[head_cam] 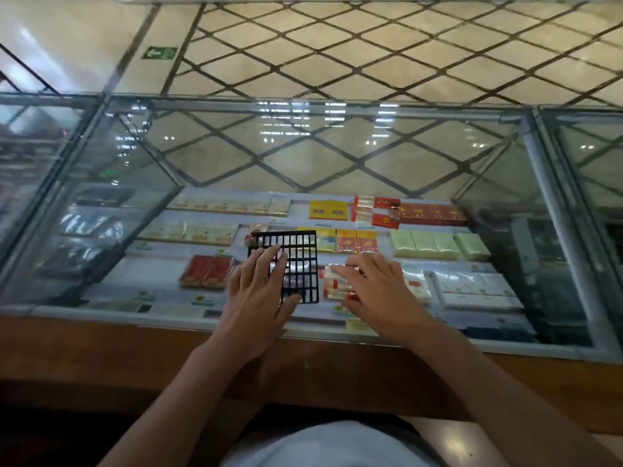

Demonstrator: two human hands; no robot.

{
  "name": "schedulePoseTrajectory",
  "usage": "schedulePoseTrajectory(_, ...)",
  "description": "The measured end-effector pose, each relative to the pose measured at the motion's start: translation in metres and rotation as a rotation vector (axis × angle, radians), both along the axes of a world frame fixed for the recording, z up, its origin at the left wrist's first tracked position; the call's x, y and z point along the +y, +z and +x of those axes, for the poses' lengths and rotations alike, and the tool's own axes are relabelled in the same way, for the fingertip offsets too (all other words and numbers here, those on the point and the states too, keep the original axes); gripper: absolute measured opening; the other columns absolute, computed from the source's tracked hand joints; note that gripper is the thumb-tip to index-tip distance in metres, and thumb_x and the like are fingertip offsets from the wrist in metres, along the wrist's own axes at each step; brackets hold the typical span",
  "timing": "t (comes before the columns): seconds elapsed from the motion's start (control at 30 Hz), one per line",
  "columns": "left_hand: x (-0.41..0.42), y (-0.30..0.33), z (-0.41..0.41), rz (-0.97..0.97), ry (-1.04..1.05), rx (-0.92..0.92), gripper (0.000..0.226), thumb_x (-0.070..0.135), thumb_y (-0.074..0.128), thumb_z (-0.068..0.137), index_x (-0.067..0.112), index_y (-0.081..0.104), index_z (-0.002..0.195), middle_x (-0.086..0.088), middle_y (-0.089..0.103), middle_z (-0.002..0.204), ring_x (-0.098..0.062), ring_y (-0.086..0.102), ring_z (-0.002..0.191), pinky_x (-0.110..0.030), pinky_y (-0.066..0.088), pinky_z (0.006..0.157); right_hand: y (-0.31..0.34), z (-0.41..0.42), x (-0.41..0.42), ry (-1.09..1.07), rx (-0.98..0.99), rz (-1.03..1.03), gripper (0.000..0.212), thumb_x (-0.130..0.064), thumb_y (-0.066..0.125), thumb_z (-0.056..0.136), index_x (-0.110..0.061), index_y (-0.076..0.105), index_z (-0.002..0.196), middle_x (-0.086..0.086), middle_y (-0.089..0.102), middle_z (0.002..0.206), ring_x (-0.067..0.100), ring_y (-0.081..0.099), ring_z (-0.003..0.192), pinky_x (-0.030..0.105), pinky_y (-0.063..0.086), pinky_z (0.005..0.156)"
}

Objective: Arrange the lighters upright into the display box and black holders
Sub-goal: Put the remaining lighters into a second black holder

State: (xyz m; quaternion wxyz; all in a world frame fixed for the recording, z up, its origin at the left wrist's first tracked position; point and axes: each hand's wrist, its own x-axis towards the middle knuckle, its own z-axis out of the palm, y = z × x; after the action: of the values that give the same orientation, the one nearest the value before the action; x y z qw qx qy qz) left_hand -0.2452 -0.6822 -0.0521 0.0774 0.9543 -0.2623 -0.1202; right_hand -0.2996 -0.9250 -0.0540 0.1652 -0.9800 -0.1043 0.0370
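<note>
The black grid holder (296,264) lies flat on the glass counter top (101,251), just right of my left hand (258,291). It is a lattice of small square cells, and every cell I can see stands open, with the packs under the glass showing through. My left fingers are spread and nearly straight, their tips resting on the holder's left cells while my thumb touches its near edge. Just right of the holder sits a small cluster of lighters (332,286), clear-bodied with red caps, lying on their sides on the glass. My right hand (377,288) covers them from the right, fingers bent over the pile; whether they pinch one I cannot tell. One more red-topped lighter (251,238) lies at the holder's far left corner. Farther off, to the right, a red display box (376,212) rests on the glass with clear lighters lined up in it.

Under the glass, rows of cigarette packs (440,246) show in red, yellow and pale green. A wooden ledge (101,345) runs along the near side of the counter. Beyond it the floor (371,52) is beige tile crossed by dark diagonal lines.
</note>
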Motion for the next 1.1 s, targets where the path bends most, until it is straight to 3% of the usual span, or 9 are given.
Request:
schedulePoseTrajectory(0.27,0.003,-0.004,-0.006,0.001,0.024,-0.034,0.075,0.064,0.009,0.094,0.024,0.009,0.157,0.001,0.0,0.164,-0.021,-0.005,0.152,-0.047,0.012,0.122,-0.008,0.004,0.004,-0.174,-0.064,-0.023,0.055,-0.047,0.048,0.095,-0.027,0.038,0.145,0.001,0.036,0.134,0.022,0.029,0.127,0.044,0.029,0.107)
schedulePoseTrajectory(0.4,0.009,-0.006,-0.013,0.003,0.001,-0.066,0.068,0.06,0.012,0.099,0.022,0.009,0.156,-0.002,0.006,0.164,-0.023,0.0,0.153,-0.047,0.016,0.121,-0.008,0.034,0.012,-0.249,-0.085,-0.022,0.051,-0.043,0.047,0.098,-0.024,0.036,0.144,0.006,0.038,0.131,0.027,0.035,0.123,0.046,0.028,0.105)
schedulePoseTrajectory(0.6,0.019,-0.008,-0.025,0.014,0.018,-0.061,0.069,0.06,0.012,0.101,0.019,0.016,0.157,-0.005,0.012,0.165,-0.023,0.001,0.152,-0.048,0.02,0.12,-0.001,0.093,0.036,-0.326,-0.045,0.009,0.049,-0.039,0.045,0.099,-0.026,0.035,0.145,0.009,0.033,0.135,0.03,0.03,0.126,0.048,0.024,0.108)
schedulePoseTrajectory(0.7,0.021,-0.006,-0.027,0.036,0.049,-0.027,0.073,0.062,0.008,0.099,0.019,0.014,0.157,-0.005,0.009,0.165,-0.023,-0.004,0.151,-0.048,0.015,0.119,-0.002,0.113,0.05,-0.27,-0.05,0.022,0.047,-0.034,0.044,0.099,-0.027,0.034,0.145,0.008,0.035,0.131,0.029,0.032,0.123,0.047,0.024,0.106)
schedulePoseTrajectory(0.83,0.027,-0.005,-0.023,-0.043,0.064,0.011,0.083,0.07,-0.009,0.091,0.022,0.0,0.158,0.003,-0.009,0.165,-0.013,-0.022,0.148,-0.042,0.001,0.123,-0.002,0.121,0.047,-0.171,-0.045,0.065,0.052,-0.028,0.043,0.099,-0.027,0.029,0.15,0.005,0.034,0.133,0.025,0.031,0.124,0.047,0.025,0.107)
schedulePoseTrajectory(0.97,0.027,0.001,-0.008,-0.132,0.066,-0.106,0.07,0.062,0.014,0.1,0.021,0.025,0.154,0.0,0.02,0.162,-0.02,0.008,0.151,-0.038,0.009,0.119,0.006,0.11,0.021,-0.234,-0.22,0.158,0.047,-0.027,0.044,0.095,-0.024,0.039,0.141,0.002,0.037,0.138,0.025,0.035,0.133,0.05,0.028,0.11)
schedulePoseTrajectory(1.1,0.007,0.012,0.035,-0.2,0.086,-0.126,0.071,0.06,0.022,0.097,0.024,0.016,0.157,0.001,0.009,0.165,-0.018,-0.004,0.153,-0.039,0.006,0.121,0.005,0.094,-0.031,-0.485,-0.225,0.154,0.046,-0.029,0.046,0.097,-0.021,0.038,0.142,0.007,0.035,0.149,0.029,0.03,0.141,0.056,0.026,0.114)
